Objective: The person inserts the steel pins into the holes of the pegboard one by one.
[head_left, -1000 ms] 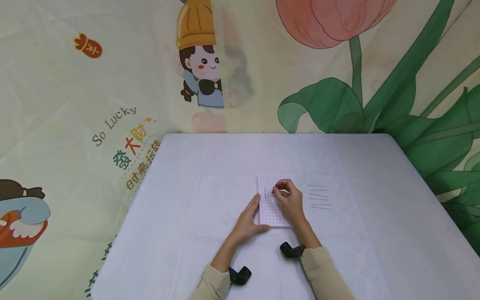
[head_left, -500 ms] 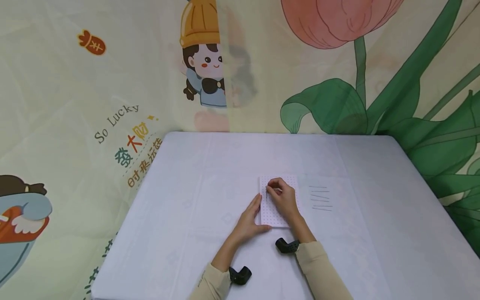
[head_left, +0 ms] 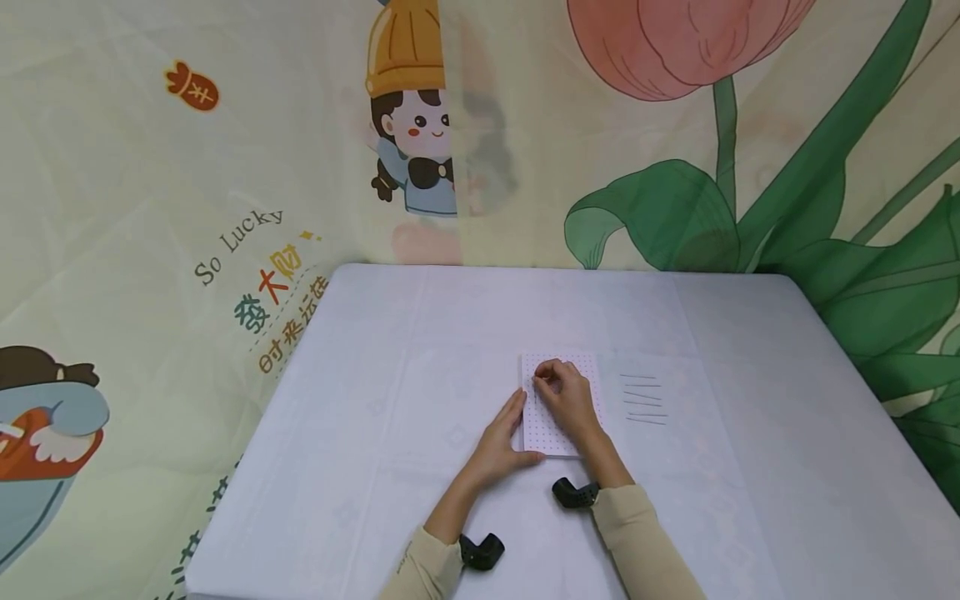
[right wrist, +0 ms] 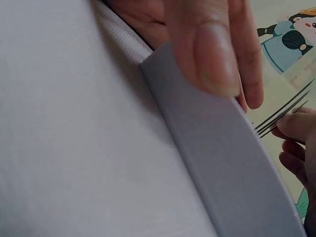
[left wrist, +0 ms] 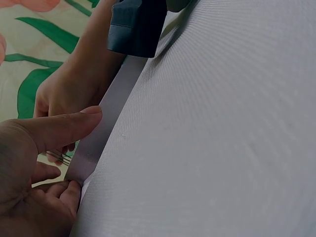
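Observation:
On the white tablecloth lies a white block (head_left: 553,437) whose top has rows of small holes. My left hand (head_left: 495,446) braces its near left corner, fairly straight fingers along the left side and thumb at the near edge. Over the block's upper left part, my right hand (head_left: 572,406) pinches a thin dark stick between thumb and fingertips; the head view hardly shows it. In the right wrist view, several thin dark sticks (right wrist: 284,105) stand up from the block beside the right hand's fingertips (right wrist: 296,123). The left thumb (right wrist: 215,64) presses the block's side there.
To the right of the block, several thin dark sticks (head_left: 647,415) lie in a loose column on the tablecloth (head_left: 420,350). A black wrist camera (head_left: 573,493) sits at the right wrist, another black camera (head_left: 482,552) at the left. A printed curtain hangs behind the table.
My right hand has moved left over the block, to the spot where a dark upright stick showed a second ago. The left hand keeps its place; the whole view has shifted slightly.

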Available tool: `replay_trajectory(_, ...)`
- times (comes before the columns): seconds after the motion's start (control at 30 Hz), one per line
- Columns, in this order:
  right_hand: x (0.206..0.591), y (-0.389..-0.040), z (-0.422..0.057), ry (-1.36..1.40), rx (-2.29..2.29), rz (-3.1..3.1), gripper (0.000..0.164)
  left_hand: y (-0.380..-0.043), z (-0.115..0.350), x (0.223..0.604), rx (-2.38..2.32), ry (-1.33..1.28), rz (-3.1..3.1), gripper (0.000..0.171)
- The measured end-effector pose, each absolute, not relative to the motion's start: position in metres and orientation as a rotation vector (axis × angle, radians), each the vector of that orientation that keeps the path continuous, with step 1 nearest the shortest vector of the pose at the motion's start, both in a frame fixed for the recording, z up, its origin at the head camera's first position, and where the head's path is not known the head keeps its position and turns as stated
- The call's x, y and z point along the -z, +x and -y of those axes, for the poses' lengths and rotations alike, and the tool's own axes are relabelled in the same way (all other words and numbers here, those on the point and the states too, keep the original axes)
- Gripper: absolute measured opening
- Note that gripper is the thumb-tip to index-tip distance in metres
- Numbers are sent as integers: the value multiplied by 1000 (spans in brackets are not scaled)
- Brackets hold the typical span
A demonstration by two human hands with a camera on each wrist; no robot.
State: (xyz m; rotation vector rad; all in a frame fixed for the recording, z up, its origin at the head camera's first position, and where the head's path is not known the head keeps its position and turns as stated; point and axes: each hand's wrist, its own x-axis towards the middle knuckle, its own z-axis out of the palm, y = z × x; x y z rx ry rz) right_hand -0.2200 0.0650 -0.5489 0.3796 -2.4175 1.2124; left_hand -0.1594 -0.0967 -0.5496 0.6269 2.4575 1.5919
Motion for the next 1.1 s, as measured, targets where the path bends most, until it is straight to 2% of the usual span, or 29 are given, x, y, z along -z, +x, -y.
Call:
replay_trajectory(0.23, 546, -226, -69, 481, -1215, 2433, 10, -162, 98, 548, -1546, 643, -2493, 100)
replay_trajectory(0.63, 550, -225, -73, 455, -1258, 2499, 11, -161, 96, 553, -1543, 620, -2492, 100)
replay_trajectory(0.97, 547, -224, -86, 486, -1420, 2598, 30, -159, 95, 553, -1581, 629, -2474, 100)
replay_trajectory(1.1, 546, -218, -95, 487, -1542, 2555, 30, -159, 95, 552, -1582, 618, -2476, 99)
